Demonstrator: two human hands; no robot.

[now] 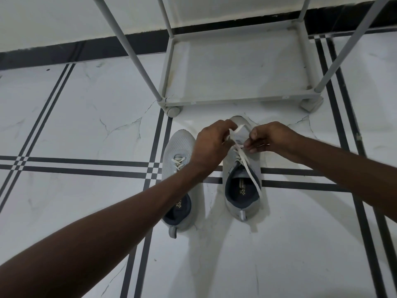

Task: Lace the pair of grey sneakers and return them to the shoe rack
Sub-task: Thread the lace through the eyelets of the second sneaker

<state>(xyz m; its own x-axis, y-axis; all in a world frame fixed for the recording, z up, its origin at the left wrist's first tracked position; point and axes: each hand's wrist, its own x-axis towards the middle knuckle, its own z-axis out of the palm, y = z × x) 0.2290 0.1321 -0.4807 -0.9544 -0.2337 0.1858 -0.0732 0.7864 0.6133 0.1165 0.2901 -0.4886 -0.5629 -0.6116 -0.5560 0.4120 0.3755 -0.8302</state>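
A white marble-look tiled floor [75,117] crossed by dark double stripes runs up to a white wall with a black skirting band. On it two grey mesh sneakers stand side by side, toes pointing away toward a pale grey tube-frame shoe rack [236,69], whose bottom shelf is bare. The left grey sneaker [178,147] sits flat with its white lace crossed through the lower eyelets, partly hidden under the left forearm. The left hand [211,143] reaches across it to the toe end of the right grey sneaker [242,190], fingers closed in a pinch on the white lace [247,162] where it loops up by the tongue. The right hand [268,137] hovers just beside, over the same shoe's upper eyelets, its fingertips pressed narrowly together on the lace near the crossing. From there one free length of lace trails back over the dark blue collar toward the heel
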